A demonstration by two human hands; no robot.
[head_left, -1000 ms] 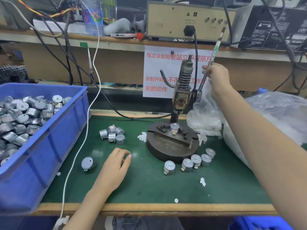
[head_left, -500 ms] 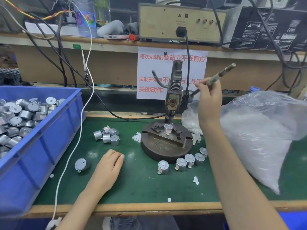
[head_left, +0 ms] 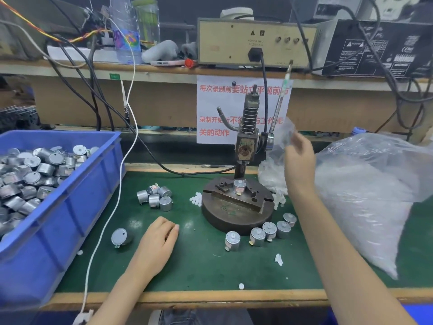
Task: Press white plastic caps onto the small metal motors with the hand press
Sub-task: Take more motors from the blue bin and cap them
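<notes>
The hand press [head_left: 244,148] stands on a round metal base [head_left: 229,214] at the middle of the green mat. One small motor [head_left: 239,186] sits in the fixture under the ram. The press lever [head_left: 280,106] stands nearly upright, and nothing holds it. My right hand [head_left: 300,160] hovers just right of the press with relaxed fingers, beside a small clear bag [head_left: 271,177] of white caps. My left hand [head_left: 159,240] rests on the mat with its fingers loosely curled. Several capped motors [head_left: 269,229] stand in front of the base. A pile of white caps [head_left: 196,199] lies left of it.
A blue bin [head_left: 70,207] full of motors fills the left side. A cluster of motors [head_left: 155,195] and one lone motor [head_left: 120,236] lie on the mat. A big clear plastic bag [head_left: 375,195] covers the right. A white cable [head_left: 121,184] hangs across the bin's edge.
My right hand pulled the lever down, then let go; the lever sprang back upright and the hand dropped lower beside the press. My left hand stayed on the mat.
</notes>
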